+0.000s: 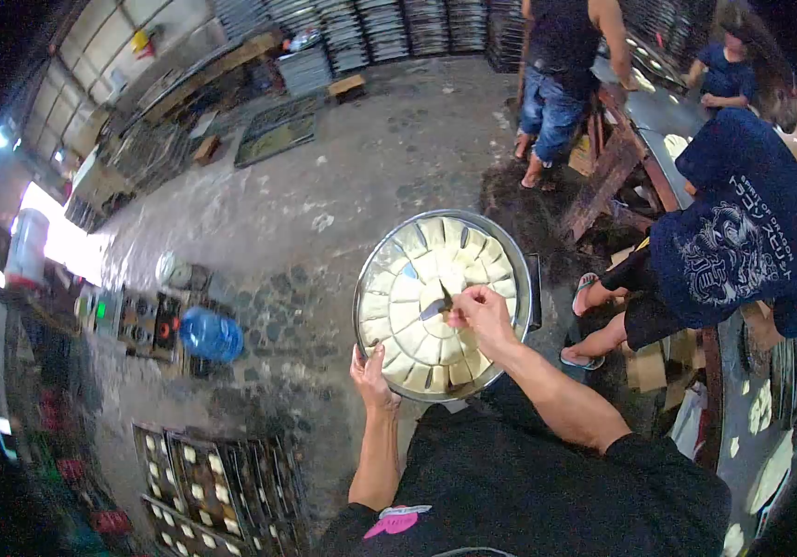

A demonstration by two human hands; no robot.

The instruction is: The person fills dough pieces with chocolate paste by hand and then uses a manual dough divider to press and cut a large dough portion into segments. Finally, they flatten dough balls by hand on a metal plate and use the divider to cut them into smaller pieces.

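Observation:
I hold a round metal tray [521, 278] in front of my chest; it is filled with a pale slab cut into several pieces [412, 325]. My left hand [372, 376] grips the tray's near-left rim from below. My right hand [482, 317] is over the tray's middle, shut on a small knife [437, 306] whose blade lies on the cut pieces. A few gaps show between pieces near the rim.
A person in a dark printed shirt [742, 232] sits close at the right by a wooden table [644, 139]. Another person in jeans [551, 102] stands behind. A blue water jug [211, 334] and racks of trays [213, 483] stand on the concrete floor at left.

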